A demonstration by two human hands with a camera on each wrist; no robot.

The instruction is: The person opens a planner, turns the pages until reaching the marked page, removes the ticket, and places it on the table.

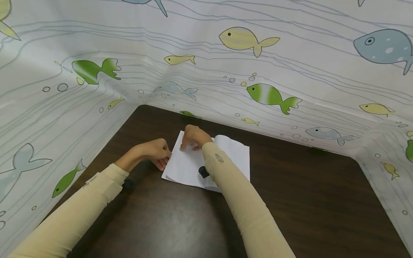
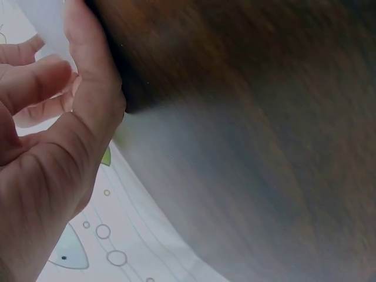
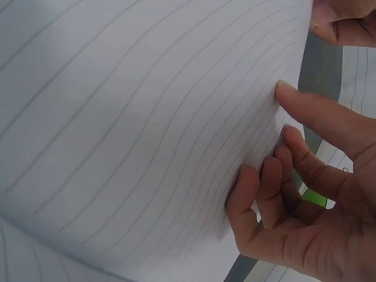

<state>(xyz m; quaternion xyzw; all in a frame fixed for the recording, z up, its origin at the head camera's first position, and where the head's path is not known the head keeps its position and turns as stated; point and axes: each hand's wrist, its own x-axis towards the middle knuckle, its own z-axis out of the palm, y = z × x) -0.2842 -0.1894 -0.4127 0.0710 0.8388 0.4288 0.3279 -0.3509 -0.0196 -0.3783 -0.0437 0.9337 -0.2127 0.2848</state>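
Observation:
An open notebook (image 1: 190,168) with lined white pages lies on the dark table. My left hand (image 1: 156,152) is at its left edge, fingertips right against the paper. In the left wrist view, the fingers of this left hand (image 2: 64,106) are loosely bent beside the table surface. Over the left page is my right hand (image 1: 195,137). The right wrist view shows the right hand (image 3: 305,182) touching the lined page (image 3: 147,117) near its edge with its thumb and bent fingertips. Part of the right page is covered by the right forearm.
Brown wood-grain table (image 1: 306,193) extends around the notebook. White sheeting (image 1: 206,75) printed with fish rises along the table's back and sides. A small black object (image 1: 204,172) shows at the right wrist, and another dark piece (image 1: 128,184) below the left wrist.

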